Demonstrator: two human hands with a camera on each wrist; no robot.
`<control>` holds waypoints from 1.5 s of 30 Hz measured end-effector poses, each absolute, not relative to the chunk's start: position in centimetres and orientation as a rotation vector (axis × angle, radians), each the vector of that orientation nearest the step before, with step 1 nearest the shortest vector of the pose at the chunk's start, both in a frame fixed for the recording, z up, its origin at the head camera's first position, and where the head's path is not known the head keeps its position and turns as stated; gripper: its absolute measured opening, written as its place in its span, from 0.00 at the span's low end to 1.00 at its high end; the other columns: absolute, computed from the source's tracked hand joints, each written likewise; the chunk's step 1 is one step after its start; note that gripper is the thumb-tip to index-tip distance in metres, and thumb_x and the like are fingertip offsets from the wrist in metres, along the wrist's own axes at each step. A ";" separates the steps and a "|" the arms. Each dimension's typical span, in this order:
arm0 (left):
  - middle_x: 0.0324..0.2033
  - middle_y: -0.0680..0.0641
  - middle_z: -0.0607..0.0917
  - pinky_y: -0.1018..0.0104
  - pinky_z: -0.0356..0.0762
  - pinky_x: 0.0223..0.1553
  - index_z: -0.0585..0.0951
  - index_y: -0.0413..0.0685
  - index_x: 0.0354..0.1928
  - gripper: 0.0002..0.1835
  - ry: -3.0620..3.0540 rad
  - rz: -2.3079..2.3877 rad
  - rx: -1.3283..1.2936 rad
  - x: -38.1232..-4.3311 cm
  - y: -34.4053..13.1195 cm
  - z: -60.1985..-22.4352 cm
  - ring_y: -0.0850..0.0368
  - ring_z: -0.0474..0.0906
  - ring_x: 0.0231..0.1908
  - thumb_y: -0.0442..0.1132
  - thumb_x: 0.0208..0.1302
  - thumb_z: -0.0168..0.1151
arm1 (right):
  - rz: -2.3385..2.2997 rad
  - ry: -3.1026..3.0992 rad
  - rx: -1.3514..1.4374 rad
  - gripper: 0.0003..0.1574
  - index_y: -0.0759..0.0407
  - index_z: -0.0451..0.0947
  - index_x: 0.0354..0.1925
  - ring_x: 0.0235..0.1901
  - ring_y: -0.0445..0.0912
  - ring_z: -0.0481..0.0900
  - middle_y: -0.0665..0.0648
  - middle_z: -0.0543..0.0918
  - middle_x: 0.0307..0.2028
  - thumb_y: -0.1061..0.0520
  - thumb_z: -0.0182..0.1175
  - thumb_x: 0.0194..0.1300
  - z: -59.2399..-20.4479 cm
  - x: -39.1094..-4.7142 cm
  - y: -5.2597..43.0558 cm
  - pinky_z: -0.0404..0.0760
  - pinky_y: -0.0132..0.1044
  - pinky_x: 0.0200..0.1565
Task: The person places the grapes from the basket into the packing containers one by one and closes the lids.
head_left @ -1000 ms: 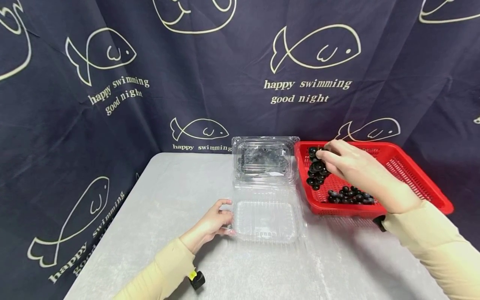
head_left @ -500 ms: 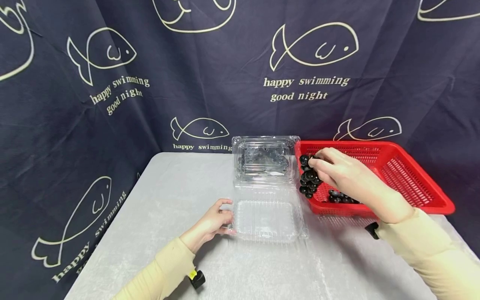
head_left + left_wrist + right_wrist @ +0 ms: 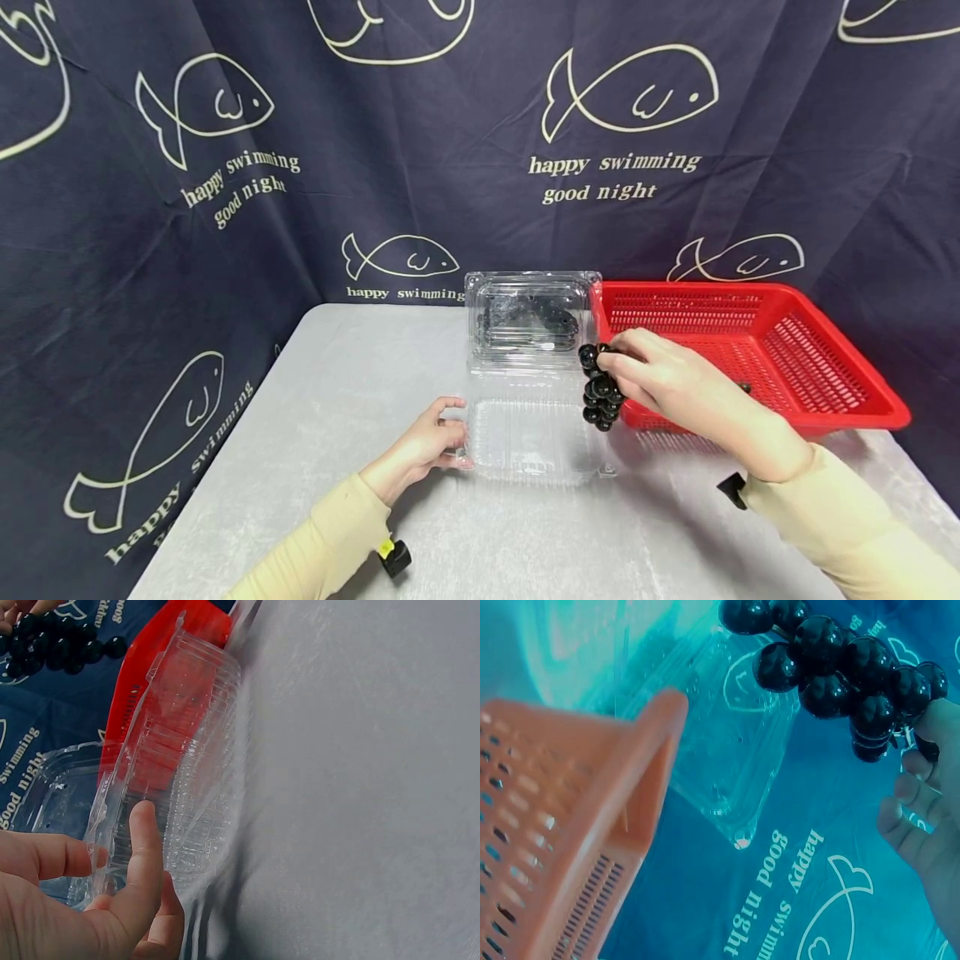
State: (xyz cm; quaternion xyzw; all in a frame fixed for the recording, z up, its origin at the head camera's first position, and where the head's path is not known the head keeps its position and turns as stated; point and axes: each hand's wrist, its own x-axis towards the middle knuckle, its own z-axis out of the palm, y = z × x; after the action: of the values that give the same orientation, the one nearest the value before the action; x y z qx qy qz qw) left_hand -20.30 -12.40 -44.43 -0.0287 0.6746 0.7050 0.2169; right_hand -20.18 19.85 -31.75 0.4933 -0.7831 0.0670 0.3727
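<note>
A bunch of dark, glossy grapes hangs from the fingertips of my right hand, pinched by its stem at the top. In the right wrist view the round grapes dangle beside the fingers. The bunch is in the air at the right edge of a hinged clear plastic container. Its lid stands up at the back, and the base lies flat on the table. My left hand holds the base's left rim between thumb and fingers, as the left wrist view shows close up.
A red perforated basket stands to the right, right next to the container. A small dark bit shows inside it, and my right forearm covers part of it. A navy fish-print curtain hangs behind the grey table.
My right hand has carried the grape bunch out of the red basket, left and toward the front, to the container's right edge. My left hand stays at the left rim.
</note>
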 end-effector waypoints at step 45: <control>0.38 0.44 0.69 0.54 0.85 0.36 0.60 0.41 0.65 0.31 1.877 1.944 -0.105 -20.6 -11.9 -44.2 0.57 0.68 0.32 0.23 0.59 0.50 | 0.112 -2.291 1.341 0.20 0.50 0.74 0.39 0.23 0.40 0.56 0.47 0.64 0.27 0.68 0.50 0.48 -39.3 -21.7 18.7 0.58 0.27 0.23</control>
State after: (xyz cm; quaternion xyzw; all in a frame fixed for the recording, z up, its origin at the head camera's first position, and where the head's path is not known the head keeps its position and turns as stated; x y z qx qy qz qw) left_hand -20.56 -11.86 -44.22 -0.0379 0.6776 0.7016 0.2170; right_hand -21.69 18.72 -39.29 0.4899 -0.8371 0.0409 0.2400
